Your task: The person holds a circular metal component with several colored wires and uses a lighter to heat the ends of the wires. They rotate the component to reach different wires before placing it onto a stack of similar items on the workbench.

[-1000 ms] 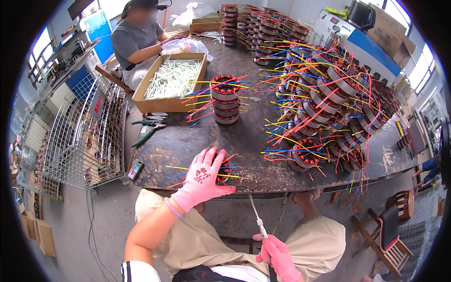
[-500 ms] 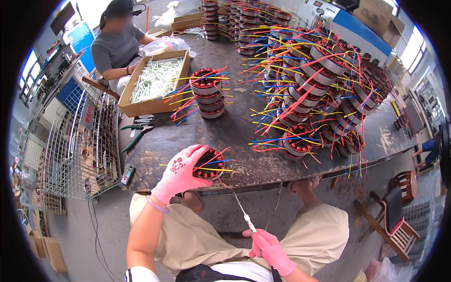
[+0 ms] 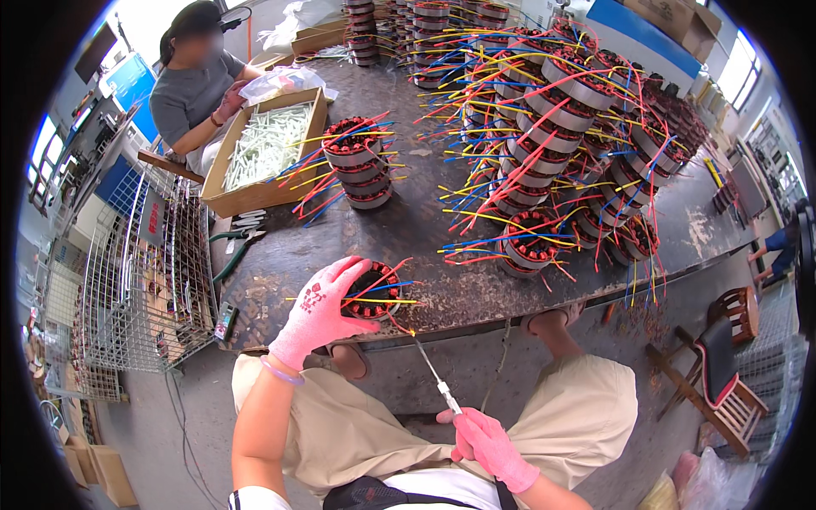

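My left hand (image 3: 316, 313), in a pink glove, grips a motor stator (image 3: 384, 302) at the table's front edge, fingers over its far rim and thumb at the near side. Red copper-coloured windings line the ring, and red, blue and yellow leads stick out to the right. In my gloved right hand (image 3: 486, 442), above my lap, is a slim rod-like tool (image 3: 442, 387) with a white collar and a thin metal shaft. Its far end meets the tip of a short lead from the stator, where a small orange-yellow spot shows. The tool's exact kind is unclear.
Tall stacks of stators (image 3: 544, 127) with loose leads fill the table's right side. A shorter stator stack (image 3: 361, 166) stands beyond my left hand, near a box of white sleeves (image 3: 217, 200) and green-handled pliers (image 3: 229, 259). A person (image 3: 191, 93) sits at the far left.
The view has shifted slightly. An orange-yellow spot now shows where the tool's tip meets the lead. Both hands keep their grips. The seated person's hand has moved up toward the plastic bag.
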Demonstrator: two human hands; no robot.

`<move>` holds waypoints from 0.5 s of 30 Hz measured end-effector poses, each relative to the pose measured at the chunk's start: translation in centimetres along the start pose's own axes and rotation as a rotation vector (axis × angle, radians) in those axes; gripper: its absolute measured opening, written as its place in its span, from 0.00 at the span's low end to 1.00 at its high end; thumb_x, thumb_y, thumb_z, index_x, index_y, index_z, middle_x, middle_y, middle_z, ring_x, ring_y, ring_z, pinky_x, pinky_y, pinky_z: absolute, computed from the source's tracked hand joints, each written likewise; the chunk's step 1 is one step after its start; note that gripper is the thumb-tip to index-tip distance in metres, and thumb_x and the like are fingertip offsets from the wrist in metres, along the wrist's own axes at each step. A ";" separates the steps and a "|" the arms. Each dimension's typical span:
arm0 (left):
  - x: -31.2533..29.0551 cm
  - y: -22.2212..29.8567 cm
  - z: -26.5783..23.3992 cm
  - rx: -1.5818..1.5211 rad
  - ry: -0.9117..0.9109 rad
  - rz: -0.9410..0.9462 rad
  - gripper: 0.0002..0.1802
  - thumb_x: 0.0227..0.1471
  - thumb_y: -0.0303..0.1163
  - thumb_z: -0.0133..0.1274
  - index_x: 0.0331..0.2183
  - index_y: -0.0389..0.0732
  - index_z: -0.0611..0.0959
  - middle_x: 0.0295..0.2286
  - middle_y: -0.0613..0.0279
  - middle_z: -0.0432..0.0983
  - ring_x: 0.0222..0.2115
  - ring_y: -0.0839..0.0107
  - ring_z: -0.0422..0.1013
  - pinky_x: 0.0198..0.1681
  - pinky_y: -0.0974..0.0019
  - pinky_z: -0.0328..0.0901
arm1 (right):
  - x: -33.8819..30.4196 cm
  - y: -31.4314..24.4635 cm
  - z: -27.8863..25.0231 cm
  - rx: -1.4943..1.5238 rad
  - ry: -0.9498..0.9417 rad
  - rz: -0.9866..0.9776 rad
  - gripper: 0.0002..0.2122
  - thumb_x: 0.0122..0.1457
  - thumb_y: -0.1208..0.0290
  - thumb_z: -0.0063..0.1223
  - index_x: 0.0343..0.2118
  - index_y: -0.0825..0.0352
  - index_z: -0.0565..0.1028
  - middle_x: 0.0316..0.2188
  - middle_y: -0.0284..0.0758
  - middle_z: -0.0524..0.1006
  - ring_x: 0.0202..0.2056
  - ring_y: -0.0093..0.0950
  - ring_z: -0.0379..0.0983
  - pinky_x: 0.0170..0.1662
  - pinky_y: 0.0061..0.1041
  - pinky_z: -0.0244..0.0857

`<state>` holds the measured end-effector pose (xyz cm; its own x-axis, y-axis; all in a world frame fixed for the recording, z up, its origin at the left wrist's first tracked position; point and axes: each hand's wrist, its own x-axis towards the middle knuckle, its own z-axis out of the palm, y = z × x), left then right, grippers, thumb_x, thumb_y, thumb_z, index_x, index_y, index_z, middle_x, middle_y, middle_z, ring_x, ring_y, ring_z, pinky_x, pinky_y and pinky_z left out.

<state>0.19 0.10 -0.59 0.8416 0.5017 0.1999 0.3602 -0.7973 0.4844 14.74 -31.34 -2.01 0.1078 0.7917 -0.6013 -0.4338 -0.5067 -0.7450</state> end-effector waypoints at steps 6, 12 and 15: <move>0.2 -0.1 0.1 -0.009 -0.009 0.042 0.53 0.26 0.36 0.76 0.58 0.40 0.73 0.57 0.47 0.68 0.57 0.46 0.65 0.61 0.53 0.62 | -0.2 -0.2 0.1 -0.014 0.012 0.007 0.17 0.70 0.64 0.40 0.51 0.71 0.75 0.16 0.28 0.65 0.20 0.19 0.66 0.31 0.22 0.68; 0.0 -0.1 0.1 -0.007 -0.016 -0.003 0.53 0.26 0.36 0.76 0.58 0.40 0.73 0.57 0.46 0.67 0.57 0.45 0.66 0.61 0.53 0.62 | -0.2 -0.2 0.1 0.027 0.003 0.013 0.17 0.70 0.64 0.41 0.51 0.71 0.75 0.16 0.28 0.66 0.20 0.19 0.65 0.31 0.22 0.69; 0.1 0.0 0.1 -0.007 -0.020 -0.006 0.53 0.26 0.36 0.76 0.58 0.40 0.72 0.57 0.46 0.67 0.56 0.45 0.66 0.60 0.53 0.63 | -0.3 0.0 0.1 0.054 0.012 0.007 0.17 0.70 0.64 0.41 0.51 0.71 0.75 0.16 0.28 0.66 0.20 0.19 0.65 0.31 0.22 0.69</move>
<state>0.37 0.10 -0.64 0.8476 0.4992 0.1797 0.3623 -0.7920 0.4914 14.63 -31.53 -1.85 0.1153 0.7837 -0.6104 -0.4825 -0.4929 -0.7240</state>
